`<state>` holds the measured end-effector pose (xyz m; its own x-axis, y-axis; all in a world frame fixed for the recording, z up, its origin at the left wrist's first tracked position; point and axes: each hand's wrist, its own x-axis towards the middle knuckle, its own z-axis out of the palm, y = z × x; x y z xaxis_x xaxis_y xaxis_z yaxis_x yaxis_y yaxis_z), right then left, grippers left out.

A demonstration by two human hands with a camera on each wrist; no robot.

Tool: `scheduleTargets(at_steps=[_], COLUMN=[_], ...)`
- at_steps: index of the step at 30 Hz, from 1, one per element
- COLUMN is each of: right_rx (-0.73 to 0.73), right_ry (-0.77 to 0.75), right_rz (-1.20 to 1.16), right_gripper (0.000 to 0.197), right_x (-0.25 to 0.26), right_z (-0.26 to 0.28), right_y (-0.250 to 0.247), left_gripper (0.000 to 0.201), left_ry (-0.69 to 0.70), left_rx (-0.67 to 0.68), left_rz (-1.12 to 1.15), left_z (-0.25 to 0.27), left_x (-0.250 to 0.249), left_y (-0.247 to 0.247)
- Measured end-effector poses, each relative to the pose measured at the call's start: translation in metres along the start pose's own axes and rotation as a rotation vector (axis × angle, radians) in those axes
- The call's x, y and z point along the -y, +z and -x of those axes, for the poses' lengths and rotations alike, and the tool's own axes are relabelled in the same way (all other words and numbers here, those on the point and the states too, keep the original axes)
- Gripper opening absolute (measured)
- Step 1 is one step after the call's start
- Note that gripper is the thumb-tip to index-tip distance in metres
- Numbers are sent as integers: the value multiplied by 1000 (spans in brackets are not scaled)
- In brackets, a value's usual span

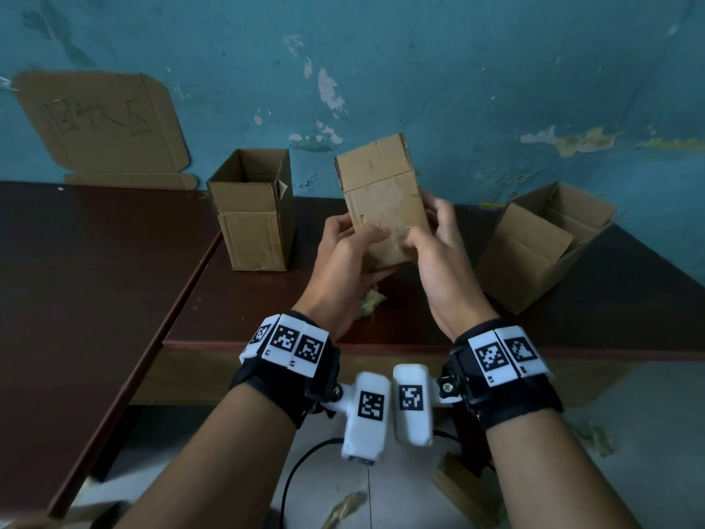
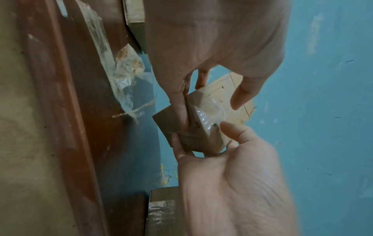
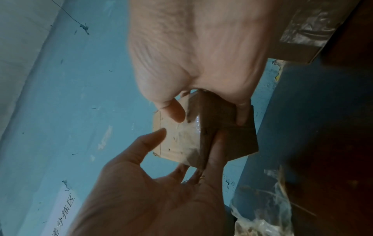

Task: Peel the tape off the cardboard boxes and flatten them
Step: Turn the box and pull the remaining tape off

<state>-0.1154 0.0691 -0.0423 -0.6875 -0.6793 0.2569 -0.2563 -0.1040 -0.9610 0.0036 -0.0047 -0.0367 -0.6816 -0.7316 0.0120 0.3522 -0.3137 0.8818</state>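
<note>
Cardboard box [image 1: 385, 200] felt light and crushable; my left hand [image 1: 349, 253] and right hand [image 1: 438, 246] gripped its taped bottom end, thumbs at the tape [image 2: 206, 111].

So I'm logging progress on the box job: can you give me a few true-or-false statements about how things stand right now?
1. Both hands hold one box above the table. True: the left hand and right hand grip the held box.
2. Clear tape covers its bottom end. True.
3. The box by the wall lies flattened. False: it stands upright, open-topped.
4. The table is bare of peeled tape. False: a crumpled tape strip lies there.
</note>
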Motion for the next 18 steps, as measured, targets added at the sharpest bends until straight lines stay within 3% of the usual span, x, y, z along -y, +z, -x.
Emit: scheduleTargets(at_steps=[7,12,16,18], right_rx=[-29,-49,-84,-92], right_ry=[40,67,91,101], right_rz=[-10,-18,-28,-53], right_gripper=[53,96,100,112], right_x=[1,-2,2,3], right_z=[-6,-4,-4,-2], right_y=[-1,-7,-10,-11], left_gripper=[65,61,56,53], left_ry=[47,80,62,55], left_rx=[-60,-12,30,65], left_rz=[-102,-233,-240,-255], left_z=[0,1,1,2], left_x=[-6,-18,-20,-19], left_y=[-1,-6,-8,-8])
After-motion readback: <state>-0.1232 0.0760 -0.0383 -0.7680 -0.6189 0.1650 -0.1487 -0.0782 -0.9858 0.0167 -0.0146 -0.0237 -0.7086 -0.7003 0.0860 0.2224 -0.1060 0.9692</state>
